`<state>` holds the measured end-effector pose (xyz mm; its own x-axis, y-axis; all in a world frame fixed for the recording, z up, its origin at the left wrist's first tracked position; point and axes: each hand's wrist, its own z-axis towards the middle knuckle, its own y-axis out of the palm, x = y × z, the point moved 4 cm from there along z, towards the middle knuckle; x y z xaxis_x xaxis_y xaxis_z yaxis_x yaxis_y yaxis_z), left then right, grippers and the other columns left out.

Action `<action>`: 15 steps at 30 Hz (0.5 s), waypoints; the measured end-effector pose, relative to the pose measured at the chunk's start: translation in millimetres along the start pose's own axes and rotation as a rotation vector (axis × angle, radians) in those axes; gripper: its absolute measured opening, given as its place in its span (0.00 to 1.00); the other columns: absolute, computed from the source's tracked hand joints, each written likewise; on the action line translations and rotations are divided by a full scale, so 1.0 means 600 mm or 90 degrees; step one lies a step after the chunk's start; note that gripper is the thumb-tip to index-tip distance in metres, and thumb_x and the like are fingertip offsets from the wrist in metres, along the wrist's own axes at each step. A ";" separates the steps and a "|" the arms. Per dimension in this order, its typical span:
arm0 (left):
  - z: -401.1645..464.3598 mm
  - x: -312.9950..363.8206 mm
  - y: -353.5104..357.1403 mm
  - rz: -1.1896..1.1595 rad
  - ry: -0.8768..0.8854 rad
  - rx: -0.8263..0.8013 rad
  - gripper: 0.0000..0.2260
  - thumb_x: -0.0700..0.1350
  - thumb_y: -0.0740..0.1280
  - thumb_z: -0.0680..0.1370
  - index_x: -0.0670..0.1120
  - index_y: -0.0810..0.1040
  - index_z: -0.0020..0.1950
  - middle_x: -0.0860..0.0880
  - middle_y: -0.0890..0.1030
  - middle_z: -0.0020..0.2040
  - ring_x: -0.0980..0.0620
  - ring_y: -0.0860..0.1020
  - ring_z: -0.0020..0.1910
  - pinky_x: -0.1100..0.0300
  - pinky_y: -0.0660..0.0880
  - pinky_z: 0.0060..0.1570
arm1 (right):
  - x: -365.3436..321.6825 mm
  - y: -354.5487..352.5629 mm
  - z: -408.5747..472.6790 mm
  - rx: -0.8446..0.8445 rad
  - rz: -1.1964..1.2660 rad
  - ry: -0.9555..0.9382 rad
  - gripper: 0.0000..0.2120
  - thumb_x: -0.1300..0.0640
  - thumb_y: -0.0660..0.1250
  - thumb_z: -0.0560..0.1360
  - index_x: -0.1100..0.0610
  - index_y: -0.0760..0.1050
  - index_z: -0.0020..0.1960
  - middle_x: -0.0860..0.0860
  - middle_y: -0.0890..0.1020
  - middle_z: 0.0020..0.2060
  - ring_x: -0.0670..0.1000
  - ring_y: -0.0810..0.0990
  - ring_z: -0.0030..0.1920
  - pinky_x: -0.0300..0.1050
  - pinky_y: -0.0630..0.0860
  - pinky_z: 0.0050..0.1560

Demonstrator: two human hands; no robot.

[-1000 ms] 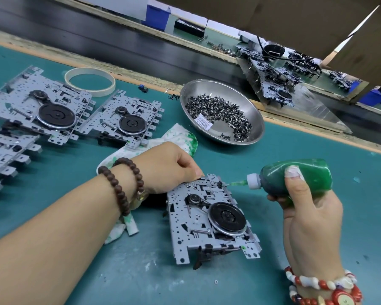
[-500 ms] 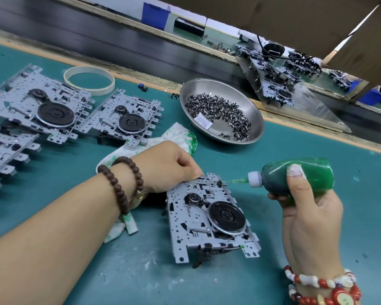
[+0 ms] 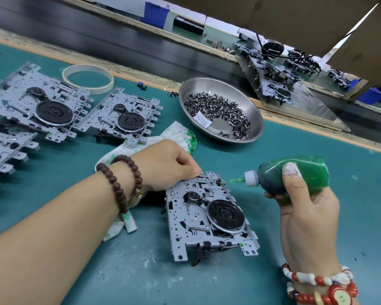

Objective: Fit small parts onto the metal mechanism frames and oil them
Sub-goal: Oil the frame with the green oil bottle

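A grey metal mechanism frame [image 3: 198, 216] with a black flywheel lies on the teal mat in the middle. My left hand [image 3: 163, 166] rests curled on its far left corner and holds it down. My right hand [image 3: 304, 208] grips a green oil bottle [image 3: 295, 175], laid sideways. Its thin green nozzle touches the frame's far right edge. A steel bowl [image 3: 253, 108] behind holds several small dark metal parts [image 3: 220, 108] and a paper label.
Two more frames [image 3: 31, 106] [image 3: 123, 117] lie at the left, with another at the far left edge [image 3: 2, 150]. A green-stained white cloth [image 3: 180, 135] lies under my left wrist. A tape ring [image 3: 87, 78] sits at the back. A conveyor with stacked frames [image 3: 273, 80] runs behind.
The bottle's nozzle has crept slightly left to the frame's far edge. My left hand stays on the frame's corner.
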<state>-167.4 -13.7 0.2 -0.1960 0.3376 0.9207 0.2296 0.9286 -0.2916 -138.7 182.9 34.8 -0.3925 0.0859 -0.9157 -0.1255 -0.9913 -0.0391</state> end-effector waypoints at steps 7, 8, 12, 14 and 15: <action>0.001 -0.001 0.000 -0.011 0.006 0.005 0.12 0.40 0.67 0.75 0.50 0.82 0.33 0.56 0.83 0.32 0.63 0.78 0.29 0.70 0.76 0.34 | 0.003 -0.003 0.000 0.014 -0.002 0.008 0.11 0.55 0.62 0.73 0.46 0.81 0.38 0.44 0.83 0.32 0.42 0.80 0.35 0.35 0.76 0.34; 0.001 -0.001 0.000 -0.009 0.006 0.006 0.12 0.41 0.67 0.75 0.50 0.82 0.33 0.55 0.83 0.32 0.63 0.78 0.29 0.70 0.76 0.34 | 0.003 -0.004 0.000 0.014 -0.002 0.008 0.11 0.55 0.62 0.73 0.47 0.81 0.38 0.44 0.83 0.32 0.42 0.80 0.35 0.35 0.76 0.34; 0.001 -0.001 0.000 -0.004 0.005 0.007 0.11 0.41 0.67 0.75 0.50 0.82 0.34 0.55 0.84 0.34 0.62 0.79 0.30 0.68 0.77 0.36 | 0.001 -0.002 0.000 0.012 0.000 0.007 0.12 0.56 0.61 0.74 0.46 0.81 0.38 0.43 0.83 0.32 0.42 0.80 0.35 0.34 0.75 0.34; 0.001 -0.001 0.000 0.000 0.007 0.008 0.11 0.41 0.67 0.75 0.50 0.82 0.34 0.55 0.84 0.34 0.63 0.79 0.30 0.69 0.77 0.37 | 0.002 -0.003 0.000 0.015 -0.004 0.009 0.11 0.55 0.61 0.74 0.46 0.81 0.38 0.43 0.83 0.32 0.42 0.80 0.35 0.34 0.76 0.34; 0.001 -0.001 0.000 0.001 0.008 0.008 0.11 0.42 0.67 0.75 0.50 0.82 0.34 0.55 0.84 0.34 0.63 0.79 0.31 0.69 0.77 0.37 | 0.002 -0.003 0.000 0.018 -0.005 0.012 0.11 0.55 0.62 0.73 0.46 0.81 0.38 0.43 0.83 0.32 0.42 0.80 0.36 0.35 0.76 0.34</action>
<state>-167.8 -14.0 -0.1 -0.1840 0.3370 0.9233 0.2175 0.9301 -0.2961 -138.9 185.0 34.0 -0.3745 0.0917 -0.9227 -0.1542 -0.9874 -0.0355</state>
